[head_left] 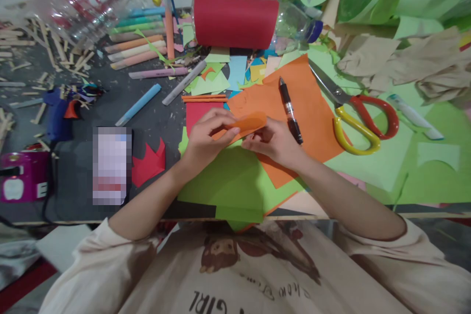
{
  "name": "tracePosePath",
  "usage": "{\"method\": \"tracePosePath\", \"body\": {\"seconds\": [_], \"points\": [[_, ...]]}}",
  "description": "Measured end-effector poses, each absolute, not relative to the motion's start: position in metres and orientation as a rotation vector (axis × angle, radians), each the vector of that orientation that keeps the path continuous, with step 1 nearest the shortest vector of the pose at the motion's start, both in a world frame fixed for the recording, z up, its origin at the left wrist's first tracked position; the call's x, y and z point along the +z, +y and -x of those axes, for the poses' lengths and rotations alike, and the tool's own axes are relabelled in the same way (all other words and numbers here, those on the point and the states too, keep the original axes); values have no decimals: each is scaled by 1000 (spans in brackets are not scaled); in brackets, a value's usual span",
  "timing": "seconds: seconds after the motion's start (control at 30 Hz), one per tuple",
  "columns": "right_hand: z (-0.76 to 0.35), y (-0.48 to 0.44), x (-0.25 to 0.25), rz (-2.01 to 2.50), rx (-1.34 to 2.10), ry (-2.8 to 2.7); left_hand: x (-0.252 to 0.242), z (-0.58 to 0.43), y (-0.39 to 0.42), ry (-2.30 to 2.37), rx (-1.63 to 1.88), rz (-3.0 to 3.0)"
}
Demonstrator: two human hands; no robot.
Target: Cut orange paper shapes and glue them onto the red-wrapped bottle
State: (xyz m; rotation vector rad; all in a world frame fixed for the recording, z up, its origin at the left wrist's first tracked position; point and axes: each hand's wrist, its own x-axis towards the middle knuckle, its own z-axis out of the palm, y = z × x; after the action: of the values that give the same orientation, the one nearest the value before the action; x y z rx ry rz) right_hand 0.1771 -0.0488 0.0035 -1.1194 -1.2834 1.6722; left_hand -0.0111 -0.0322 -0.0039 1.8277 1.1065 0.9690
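Note:
A small orange paper piece [246, 122] is held just above the table between both hands. My left hand [206, 136] pinches its left end with fingers curled over it. My right hand [273, 140] grips the right end from below. Under the hands lie a larger orange sheet [309, 117] and a green sheet [228, 184]. A black pen [290, 110] rests on the orange sheet beside my right hand.
Red-and-yellow scissors [362, 117] lie to the right. A red paper roll [235, 20] stands behind, with several markers [138, 51] and paper scraps at the left. A red cut shape [149, 162], a blurred box [111, 165] and a purple device [22, 176] sit near the front left edge.

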Motion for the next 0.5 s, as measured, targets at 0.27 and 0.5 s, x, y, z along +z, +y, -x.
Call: {"method": "tracePosePath", "body": {"seconds": [0.27,0.5], "points": [[-176,-45,5,1118,1620,-1001,-5,7,-35,1188,885,-1554],[-177,-42,2,1080,1604,-888,10,6,-33,1214,770,-1361]]}}
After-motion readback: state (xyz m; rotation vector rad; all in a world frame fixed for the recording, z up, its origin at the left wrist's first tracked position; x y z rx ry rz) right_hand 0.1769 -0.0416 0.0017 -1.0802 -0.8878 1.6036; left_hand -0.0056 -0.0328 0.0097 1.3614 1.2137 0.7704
